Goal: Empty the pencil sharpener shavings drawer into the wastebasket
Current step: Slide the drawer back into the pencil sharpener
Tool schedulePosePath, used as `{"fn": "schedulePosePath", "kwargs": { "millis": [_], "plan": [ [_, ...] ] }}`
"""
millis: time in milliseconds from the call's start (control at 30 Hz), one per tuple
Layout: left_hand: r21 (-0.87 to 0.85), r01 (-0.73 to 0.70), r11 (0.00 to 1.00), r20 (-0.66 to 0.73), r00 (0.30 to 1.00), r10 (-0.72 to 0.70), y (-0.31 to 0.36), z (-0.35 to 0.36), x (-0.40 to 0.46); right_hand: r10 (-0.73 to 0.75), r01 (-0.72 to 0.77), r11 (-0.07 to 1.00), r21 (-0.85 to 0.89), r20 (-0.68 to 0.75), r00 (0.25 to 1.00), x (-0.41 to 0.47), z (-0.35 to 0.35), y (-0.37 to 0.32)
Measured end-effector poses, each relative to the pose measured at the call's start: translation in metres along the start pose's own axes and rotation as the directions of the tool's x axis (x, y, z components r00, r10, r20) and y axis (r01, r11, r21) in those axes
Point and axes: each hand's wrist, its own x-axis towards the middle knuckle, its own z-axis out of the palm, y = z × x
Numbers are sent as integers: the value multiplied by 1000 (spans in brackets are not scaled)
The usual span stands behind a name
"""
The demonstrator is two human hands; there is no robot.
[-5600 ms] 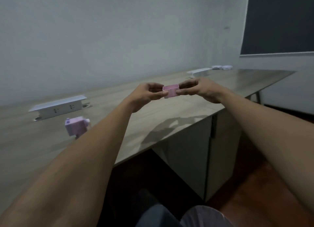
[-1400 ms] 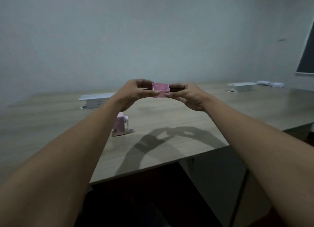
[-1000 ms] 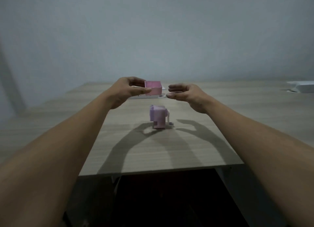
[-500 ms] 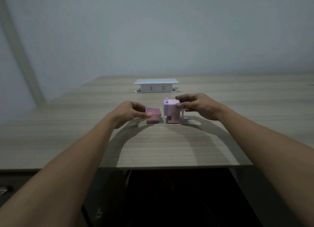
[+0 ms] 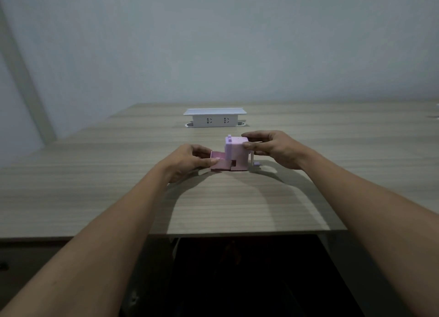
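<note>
A small lilac pencil sharpener (image 5: pixel 237 153) stands upright on the wooden table (image 5: pixel 118 198), its crank at the right side. My right hand (image 5: pixel 273 148) grips its top and right side. The pink shavings drawer (image 5: pixel 219 162) sits on the table against the sharpener's left face, partly inside its slot. My left hand (image 5: pixel 187 162) holds the drawer's outer end between thumb and fingers. I cannot see into the drawer from here. No wastebasket is in view.
A white pop-up socket box (image 5: pixel 215 118) stands on the table behind the sharpener. The table's front edge (image 5: pixel 237 232) runs just below my forearms, with dark space under it. A plain wall rises behind the table.
My view turned left back to the sharpener. Both hands carried the drawer over; the right let go and took the sharpener, and the left lowered the drawer and pushed it against the sharpener's left side.
</note>
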Motion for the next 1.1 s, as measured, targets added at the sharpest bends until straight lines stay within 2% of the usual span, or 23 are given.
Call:
{"fn": "schedulePosePath", "kwargs": {
  "millis": [133,233,400,633,800,1100],
  "plan": [
    [-109,-3,994,-2,1000,3,-10,6,2,6,-6,1000,8,6,1000,0,-1,-1],
    [-87,-1,996,21,1000,3,-4,12,3,3,-3,1000,4,5,1000,1,0,0],
    [65,-55,996,74,996,50,8,29,6,-36,36,999,2,-27,999,0,3,5],
    [-25,-51,998,36,998,52,0,34,9,-23,27,997,-72,59,998,-8,0,12],
    [-20,-59,998,19,998,60,6,28,29,-27,29,992,-123,14,1000,4,-3,14],
    [-26,-78,997,38,996,79,28,6,106,-60,57,997,-51,-60,996,70,-24,-1]
  ]
}}
